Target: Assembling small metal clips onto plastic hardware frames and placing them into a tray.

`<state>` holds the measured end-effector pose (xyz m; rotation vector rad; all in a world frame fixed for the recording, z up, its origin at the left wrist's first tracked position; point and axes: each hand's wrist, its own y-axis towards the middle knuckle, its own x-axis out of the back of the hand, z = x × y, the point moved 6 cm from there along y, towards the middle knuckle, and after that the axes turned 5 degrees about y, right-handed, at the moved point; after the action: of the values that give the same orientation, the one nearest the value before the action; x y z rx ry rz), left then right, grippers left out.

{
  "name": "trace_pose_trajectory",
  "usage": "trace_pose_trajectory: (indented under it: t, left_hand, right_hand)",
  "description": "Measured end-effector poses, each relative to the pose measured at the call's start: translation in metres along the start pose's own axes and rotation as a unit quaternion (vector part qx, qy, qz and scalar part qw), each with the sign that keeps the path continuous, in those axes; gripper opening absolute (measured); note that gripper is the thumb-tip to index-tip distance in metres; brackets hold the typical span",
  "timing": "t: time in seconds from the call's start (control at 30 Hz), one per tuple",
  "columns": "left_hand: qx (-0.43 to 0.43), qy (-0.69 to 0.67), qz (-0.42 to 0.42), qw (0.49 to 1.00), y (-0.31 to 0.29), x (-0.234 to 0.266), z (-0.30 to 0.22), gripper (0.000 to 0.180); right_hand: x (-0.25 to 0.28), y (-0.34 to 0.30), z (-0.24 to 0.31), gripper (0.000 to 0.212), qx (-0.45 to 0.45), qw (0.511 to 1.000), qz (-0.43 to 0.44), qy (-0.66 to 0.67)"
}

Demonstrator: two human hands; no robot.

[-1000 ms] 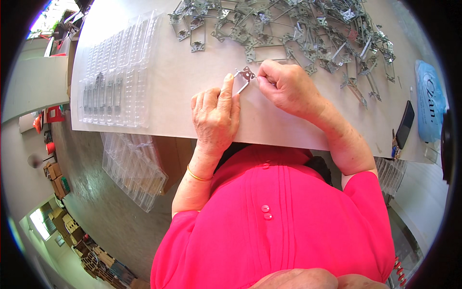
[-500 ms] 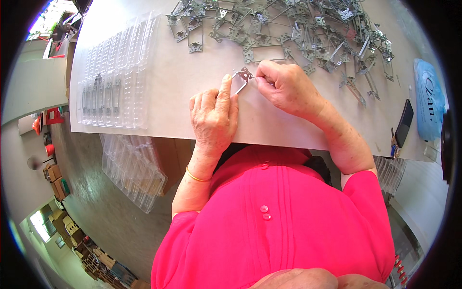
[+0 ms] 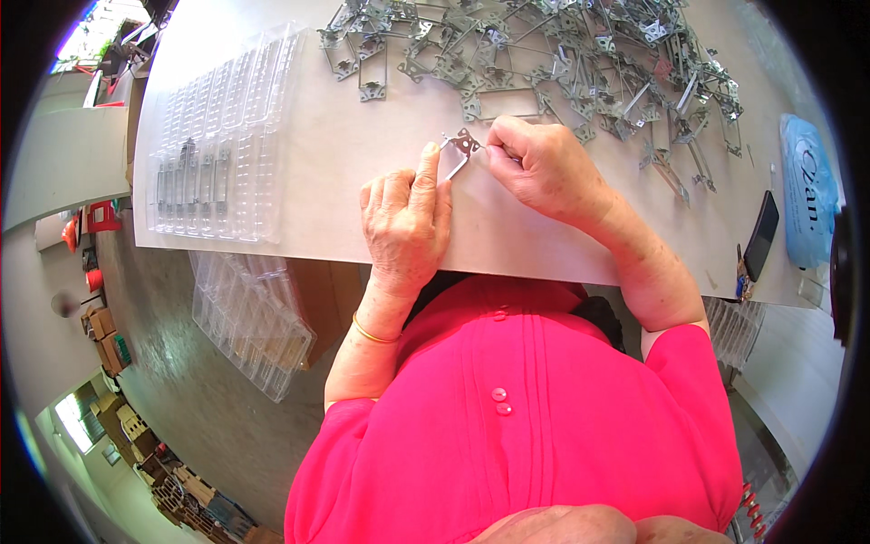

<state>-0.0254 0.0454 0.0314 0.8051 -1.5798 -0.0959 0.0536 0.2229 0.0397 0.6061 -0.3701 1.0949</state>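
A small metal bracket (image 3: pixel 462 150) is held at the near middle of the table (image 3: pixel 362 163), just short of the front edge. It is pinched by the right hand (image 3: pixel 544 168): thumb and forefinger are closed on its right end. The left hand (image 3: pixel 406 222) is laid palm-down on the table, fingers mostly flat and together, with one fingertip touching the bracket's lower left arm; nothing is gripped by it.

A large heap of similar metal parts (image 3: pixel 562 63) is spread across the far side of the table, just beyond the right hand. Clear plastic trays (image 3: pixel 222 136) are laid on the left part of the table, well apart from the hands; a few metal parts are seated in the slots at the near left. A second stack of clear trays (image 3: pixel 249 317) is seen below the table edge, on the left. A dark phone (image 3: pixel 761 236) and a blue packet (image 3: pixel 807 195) are placed at the right end of the table.
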Motion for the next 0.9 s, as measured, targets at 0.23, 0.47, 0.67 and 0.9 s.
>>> trace_pose_trajectory:
  t: [0.23, 0.47, 0.67, 0.9]
  left_hand:
    - [0.000, 0.000, -0.001, 1.000, -0.0010, -0.0012, 0.0014, 0.053]
    - [-0.005, 0.004, -0.001, 1.000, -0.0008, -0.0007, 0.0007, 0.053]
    - [-0.003, 0.006, 0.003, 1.000, 0.0002, 0.0001, 0.0003, 0.053]
    - [-0.002, 0.003, 0.002, 1.000, -0.0005, -0.0002, -0.0004, 0.053]
  right_hand:
    - [-0.0029, -0.0016, -0.0002, 0.011, -0.024, 0.999, 0.017, -0.013]
    - [-0.0025, -0.0004, -0.0019, 0.011, -0.027, 1.000, 0.009, 0.011]
    - [-0.0036, -0.0004, -0.0013, 0.011, -0.023, 1.000, 0.015, 0.006]
    - [-0.0035, -0.0018, -0.0006, 0.012, 0.004, 1.000, -0.001, -0.008]
